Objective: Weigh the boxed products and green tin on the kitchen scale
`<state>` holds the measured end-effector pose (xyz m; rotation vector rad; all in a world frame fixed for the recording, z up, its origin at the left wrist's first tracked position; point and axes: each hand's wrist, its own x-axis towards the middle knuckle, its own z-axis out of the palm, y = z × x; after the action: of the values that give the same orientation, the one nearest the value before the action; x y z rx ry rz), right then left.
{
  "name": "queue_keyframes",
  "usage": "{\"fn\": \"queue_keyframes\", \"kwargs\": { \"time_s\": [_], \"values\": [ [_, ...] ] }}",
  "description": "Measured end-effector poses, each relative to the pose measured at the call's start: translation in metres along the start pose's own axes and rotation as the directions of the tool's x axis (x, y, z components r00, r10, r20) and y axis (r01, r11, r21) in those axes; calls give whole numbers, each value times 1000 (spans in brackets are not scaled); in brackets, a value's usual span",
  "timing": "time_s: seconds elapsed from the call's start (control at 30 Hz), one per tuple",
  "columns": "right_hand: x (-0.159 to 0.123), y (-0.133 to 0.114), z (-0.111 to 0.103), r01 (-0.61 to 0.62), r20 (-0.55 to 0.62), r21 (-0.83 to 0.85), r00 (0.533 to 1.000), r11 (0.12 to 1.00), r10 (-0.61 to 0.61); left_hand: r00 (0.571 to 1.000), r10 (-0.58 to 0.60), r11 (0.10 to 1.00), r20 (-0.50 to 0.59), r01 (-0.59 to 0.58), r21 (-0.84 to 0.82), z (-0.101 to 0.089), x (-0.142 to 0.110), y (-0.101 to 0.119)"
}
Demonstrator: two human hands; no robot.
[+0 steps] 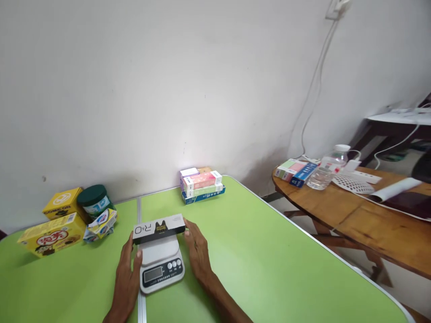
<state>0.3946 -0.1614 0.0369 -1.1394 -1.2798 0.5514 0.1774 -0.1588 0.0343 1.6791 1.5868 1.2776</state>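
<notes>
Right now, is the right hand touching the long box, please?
Touching: the head view shows the right hand with its fingertips against the right end of the long box.

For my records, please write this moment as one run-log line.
black-white box: over scale, contact unclear; left grip: at its left end; right grip: at its right end

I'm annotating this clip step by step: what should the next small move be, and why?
Probably settle the long box on the scale, then ease both hands away: the left hand and right hand are at its two ends, above the scale's rear, and whether it fully rests there is hard to tell.
</notes>
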Motion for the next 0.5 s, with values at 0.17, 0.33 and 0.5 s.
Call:
{"fn": "queue_keyframes", "kwargs": {
  "time_s": [0.17,0.33,0.5],
  "values": [
    [69,3,-39,2,-224,-57,974,998,-15,972,191,982,135,-190,-21,42,56,70],
    [160,19,-88,-15,-320,-188,946,982,-47,927,254,965,276,-261,-13,115,119,123],
    [214,55,-110,-34,-331,-279,941,960,-63,922,213,973,324,-231,19,172,153,125]
  ]
}}
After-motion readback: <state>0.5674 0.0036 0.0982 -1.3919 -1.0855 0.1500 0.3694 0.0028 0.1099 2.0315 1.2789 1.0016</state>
